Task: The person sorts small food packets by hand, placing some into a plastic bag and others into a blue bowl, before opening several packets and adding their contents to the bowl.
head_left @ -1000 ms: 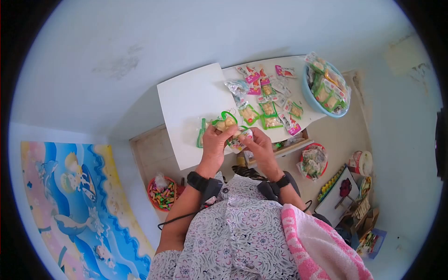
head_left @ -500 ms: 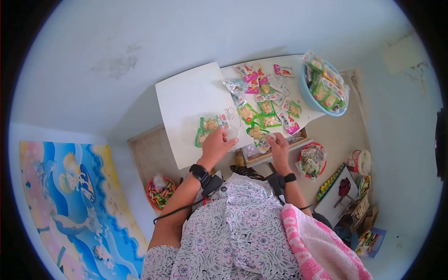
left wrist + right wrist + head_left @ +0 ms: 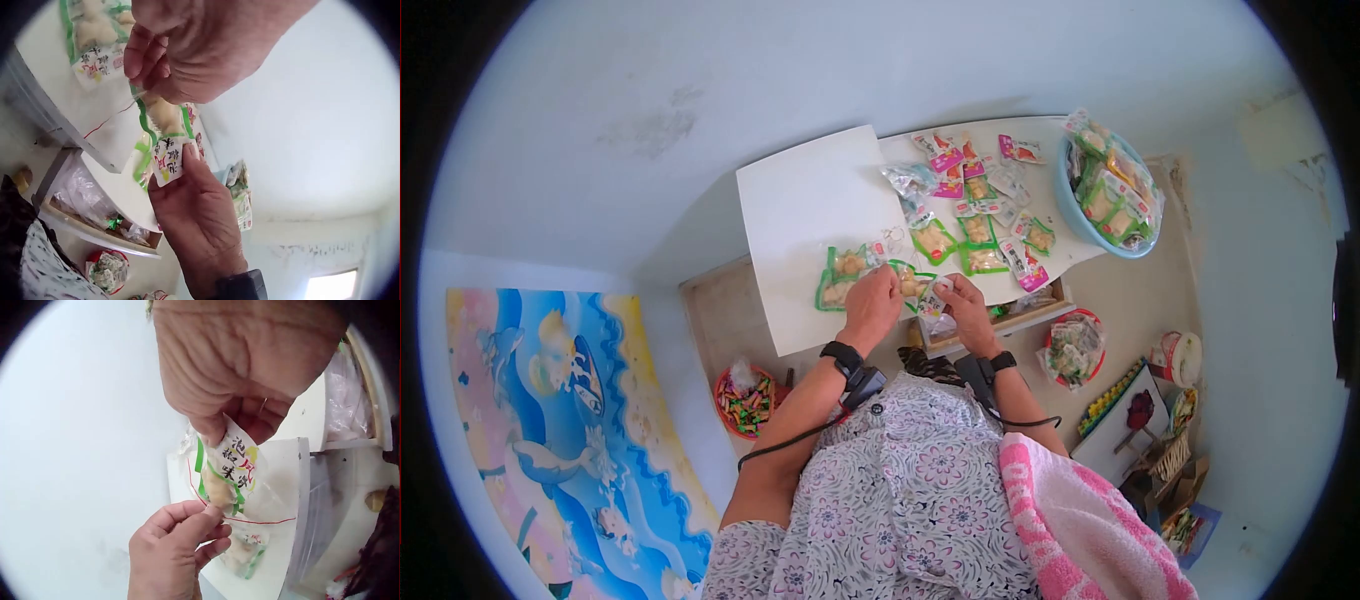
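Note:
A snack packet [image 3: 219, 481] with green edges, pale lumpy contents and a white printed end is stretched between both hands. My right hand [image 3: 966, 312] pinches its white end between thumb and fingers, as the left wrist view shows. At the opposite end, my left hand [image 3: 872, 308] grips it with thumb and bent fingertips. Close beside the left hand, two similar green-edged packets [image 3: 850, 262] lie on the white board [image 3: 810, 200]. A thin red line [image 3: 262, 521] runs across the board under the held packet.
Several green and pink packets [image 3: 983, 260] lie scattered over the white table's right half. A blue basin [image 3: 1072, 205] heaped with packets stands at the far right. Below are an open drawer [image 3: 1030, 318], a red basket [image 3: 1095, 365] of packets and another basket [image 3: 750, 420] of small colourful pieces.
The left hand has let go of a packet on the board and now grips the end of the one in the right hand. The right hand moved right, then slightly back left.

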Demonstrator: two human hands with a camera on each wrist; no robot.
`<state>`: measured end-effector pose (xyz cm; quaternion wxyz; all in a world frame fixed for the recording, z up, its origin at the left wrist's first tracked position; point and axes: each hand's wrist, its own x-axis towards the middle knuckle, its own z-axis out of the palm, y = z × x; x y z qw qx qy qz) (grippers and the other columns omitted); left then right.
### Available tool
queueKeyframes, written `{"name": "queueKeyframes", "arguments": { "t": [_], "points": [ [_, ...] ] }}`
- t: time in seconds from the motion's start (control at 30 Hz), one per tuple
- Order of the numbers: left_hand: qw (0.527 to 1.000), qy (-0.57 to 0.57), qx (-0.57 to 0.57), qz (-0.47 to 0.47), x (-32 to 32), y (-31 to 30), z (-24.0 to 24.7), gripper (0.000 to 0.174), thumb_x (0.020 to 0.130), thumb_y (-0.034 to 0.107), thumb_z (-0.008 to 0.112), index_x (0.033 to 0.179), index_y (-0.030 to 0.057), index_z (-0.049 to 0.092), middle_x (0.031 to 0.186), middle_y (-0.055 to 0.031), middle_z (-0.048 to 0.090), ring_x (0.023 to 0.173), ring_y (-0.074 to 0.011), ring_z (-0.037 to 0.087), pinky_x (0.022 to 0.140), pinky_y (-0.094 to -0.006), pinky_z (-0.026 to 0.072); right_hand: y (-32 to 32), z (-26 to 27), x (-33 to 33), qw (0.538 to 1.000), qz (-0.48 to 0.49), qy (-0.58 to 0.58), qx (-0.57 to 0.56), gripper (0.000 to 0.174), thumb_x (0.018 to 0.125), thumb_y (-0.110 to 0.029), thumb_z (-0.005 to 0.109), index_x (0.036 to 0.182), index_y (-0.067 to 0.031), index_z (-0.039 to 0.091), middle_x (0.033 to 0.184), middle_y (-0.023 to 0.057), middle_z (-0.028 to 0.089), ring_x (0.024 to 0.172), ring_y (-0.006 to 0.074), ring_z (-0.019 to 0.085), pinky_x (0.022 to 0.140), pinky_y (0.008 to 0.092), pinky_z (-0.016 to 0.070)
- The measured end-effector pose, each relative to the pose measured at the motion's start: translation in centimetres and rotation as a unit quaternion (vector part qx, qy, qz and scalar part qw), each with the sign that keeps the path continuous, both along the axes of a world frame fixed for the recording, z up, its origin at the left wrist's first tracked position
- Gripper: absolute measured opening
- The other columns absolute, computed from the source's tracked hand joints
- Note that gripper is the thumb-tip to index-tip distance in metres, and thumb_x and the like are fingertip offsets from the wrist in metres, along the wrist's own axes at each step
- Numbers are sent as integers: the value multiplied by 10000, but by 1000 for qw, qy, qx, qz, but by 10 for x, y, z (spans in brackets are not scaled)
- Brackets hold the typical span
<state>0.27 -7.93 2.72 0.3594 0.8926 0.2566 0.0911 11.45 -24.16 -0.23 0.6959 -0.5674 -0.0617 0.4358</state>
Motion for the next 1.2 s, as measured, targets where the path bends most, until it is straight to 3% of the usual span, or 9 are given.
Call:
{"name": "queueKeyframes", "arguments": {
  "t": [0.27, 0.43, 0.6, 0.67, 0.77, 0.97, 1.0, 1.1, 1.2],
  "points": [
    [997, -73, 39, -1, 12, -12, 31, 132, 769, 60, 651, 870, 77, 568, 767, -123, 613, 701, -325, 622, 594, -438, 480, 42, -18, 5, 996, 65, -45, 48, 78, 939, -99, 599, 999, -52, 617, 931, -4, 638, 823, 84, 577, 715, 254, 472],
    [995, -97, 16, 6, 17, -19, 43, 132, 768, 59, 654, 872, 75, 575, 766, -123, 625, 694, -328, 632, 601, -432, 492, 67, -27, 9, 978, 124, -156, 54, 243, 971, -121, 543, 1202, -56, 579, 1096, 43, 654, 947, 109, 604, 841, 281, 507],
    [996, -80, -47, 19, 11, -18, 36, 119, 811, 86, 660, 904, 62, 590, 775, -113, 656, 681, -287, 656, 615, -391, 513, 90, -48, 7, 959, 5, 223, 174, 233, 978, -148, 487, 1176, -67, 578, 1038, 62, 646, 907, 155, 614, 804, 305, 515],
    [989, -87, -107, 47, 6, -15, 30, 121, 833, 103, 666, 926, 57, 604, 781, -108, 671, 673, -257, 662, 618, -371, 517, 100, -22, 1, 985, -40, 143, 92, 287, 995, -208, 382, 1086, -46, 600, 946, 77, 635, 863, 200, 630, 785, 331, 528],
    [982, -83, -156, 62, 1, -5, 27, 133, 845, 114, 677, 945, 44, 624, 762, -92, 669, 647, -202, 647, 617, -339, 515, 91, -22, 12, 975, 95, -199, 35, 167, 934, -130, 491, 948, -24, 619, 870, 59, 622, 816, 190, 606, 741, 347, 505],
    [970, -85, -217, 67, 6, -1, 8, 101, 858, 71, 664, 929, 8, 629, 729, -43, 631, 654, -117, 596, 605, -279, 491, 78, 0, 20, 951, 65, -274, -132, 126, 893, -48, 520, 811, 23, 585, 758, 62, 592, 661, 129, 544, 574, 346, 446],
    [969, -78, -225, 71, 7, -1, 11, 79, 868, 59, 653, 919, 3, 628, 734, -30, 627, 664, -98, 589, 604, -263, 483, 76, 4, 25, 926, 108, -311, -182, 133, 927, -49, 527, 925, 44, 622, 782, 76, 644, 719, 172, 617, 613, 356, 485],
    [958, -69, -268, 78, 11, 1, 13, 78, 869, 58, 651, 916, 1, 625, 753, -25, 630, 676, -91, 586, 618, -255, 482, 63, 21, 19, 981, -3, -184, -52, 173, 967, -99, 541, 995, 46, 631, 831, 88, 678, 744, 157, 665, 610, 308, 528],
    [953, -63, -284, 79, 12, 3, 8, 81, 871, 59, 651, 920, 0, 623, 773, -17, 630, 691, -84, 585, 634, -248, 484, 39, 34, 33, 985, -113, -122, -46, 187, 983, -116, 546, 1035, 38, 638, 864, 92, 695, 748, 134, 677, 628, 247, 548]
  ]
}}
